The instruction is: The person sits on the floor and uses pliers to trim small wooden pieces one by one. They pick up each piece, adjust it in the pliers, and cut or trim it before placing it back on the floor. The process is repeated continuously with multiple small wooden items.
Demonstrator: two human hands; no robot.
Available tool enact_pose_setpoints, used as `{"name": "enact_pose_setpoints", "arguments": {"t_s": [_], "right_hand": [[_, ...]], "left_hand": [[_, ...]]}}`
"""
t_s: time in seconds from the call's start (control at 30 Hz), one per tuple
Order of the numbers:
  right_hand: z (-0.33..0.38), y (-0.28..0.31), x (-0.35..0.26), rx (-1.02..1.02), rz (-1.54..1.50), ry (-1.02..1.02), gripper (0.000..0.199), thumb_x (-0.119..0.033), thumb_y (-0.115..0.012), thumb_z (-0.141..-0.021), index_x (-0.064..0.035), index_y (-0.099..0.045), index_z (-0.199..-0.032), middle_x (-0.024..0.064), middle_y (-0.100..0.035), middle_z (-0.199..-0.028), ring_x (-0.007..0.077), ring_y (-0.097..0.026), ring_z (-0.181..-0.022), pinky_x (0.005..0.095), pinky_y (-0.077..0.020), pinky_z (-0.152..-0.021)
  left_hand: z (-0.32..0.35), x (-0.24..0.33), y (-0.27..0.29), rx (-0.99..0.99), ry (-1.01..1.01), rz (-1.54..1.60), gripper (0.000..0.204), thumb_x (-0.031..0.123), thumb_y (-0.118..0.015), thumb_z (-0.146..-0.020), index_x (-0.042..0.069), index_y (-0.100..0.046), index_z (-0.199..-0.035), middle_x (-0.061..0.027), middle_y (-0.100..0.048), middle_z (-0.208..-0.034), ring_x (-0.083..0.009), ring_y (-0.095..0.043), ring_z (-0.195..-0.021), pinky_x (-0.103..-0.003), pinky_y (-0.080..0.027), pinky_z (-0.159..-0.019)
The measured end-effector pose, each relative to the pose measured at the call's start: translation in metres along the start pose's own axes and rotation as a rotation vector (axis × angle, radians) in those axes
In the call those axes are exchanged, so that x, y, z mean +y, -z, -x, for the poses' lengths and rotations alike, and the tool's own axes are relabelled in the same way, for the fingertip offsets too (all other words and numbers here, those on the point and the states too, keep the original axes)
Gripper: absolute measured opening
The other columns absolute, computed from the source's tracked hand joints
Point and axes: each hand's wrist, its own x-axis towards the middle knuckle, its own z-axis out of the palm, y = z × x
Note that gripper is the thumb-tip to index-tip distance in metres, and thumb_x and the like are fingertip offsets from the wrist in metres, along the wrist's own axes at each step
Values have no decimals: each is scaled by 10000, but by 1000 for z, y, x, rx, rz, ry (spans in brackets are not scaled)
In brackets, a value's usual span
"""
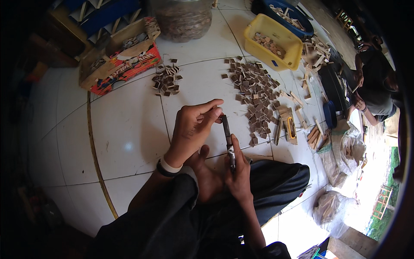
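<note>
My right hand [239, 177] is wrapped round the handle of a flat hand tool [227, 129] with a narrow dark grey blade pointing up and away. Whether it is a file or a knife, I cannot tell. At the blade's tip, my left hand [194, 127] is closed in a pinch on a small dark piece [221, 116], mostly hidden by the fingers. Beyond my hands, a large spread of small brown square pieces [256, 97] lies on the white tiled floor. A smaller heap of such squares [166, 80] lies farther left.
A yellow tub [295, 45] holds more small pieces, near a dark blue basin [308, 26]. At left stands an orange-red printed box [146, 58]; behind it, a clear sack [183, 21]. Wooden offcuts [317, 54] and a wooden block [288, 125] lie right. Another person [375, 82] sits far right.
</note>
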Motion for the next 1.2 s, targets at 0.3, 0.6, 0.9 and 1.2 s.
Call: {"name": "enact_pose_setpoints", "arguments": {"t_s": [0.3, 0.6, 0.9, 1.2], "right_hand": [[-1, 3, 4, -3, 30, 41, 679, 27, -571, -997, -43, -359, -1639, 185, -698, -1095, 239, -665, -867, 345, -540, -814], [-1, 5, 6, -6, 27, 68, 677, 15, -583, -1009, -28, -343, -1640, 223, -660, -1257, 284, -681, -1047, 382, -536, -927], [0, 5, 1, 2, 32, 44, 661, 38, -576, -1002, -11, -363, -1626, 250, -626, -1384, 277, -682, -1052, 371, -535, -927], [3, 1, -1, 7, 23, -7, 655, 60, -555, -987, -30, -392, -1615, 265, -663, -1344, 272, -705, -937, 335, -539, -838]], "left_hand": [[0, 2, -3, 19, -30, -5, 356, 171, -632, -1085, -78, -669, -1337, -133, -771, -1003, -155, -733, -925, -275, -581, -870], [2, 2, -2, 22, 31, 133, 396, 190, -641, -1084, -94, -641, -1359, -160, -748, -1038, -198, -747, -975, -317, -606, -942], [2, 2, -6, 40, 26, 143, 397, 196, -649, -1081, -99, -645, -1347, -138, -742, -1008, -174, -734, -954, -307, -601, -922], [5, -1, -6, 52, 63, 144, 380, 184, -641, -1086, -92, -652, -1347, -95, -727, -952, -136, -712, -877, -262, -574, -842]]}}
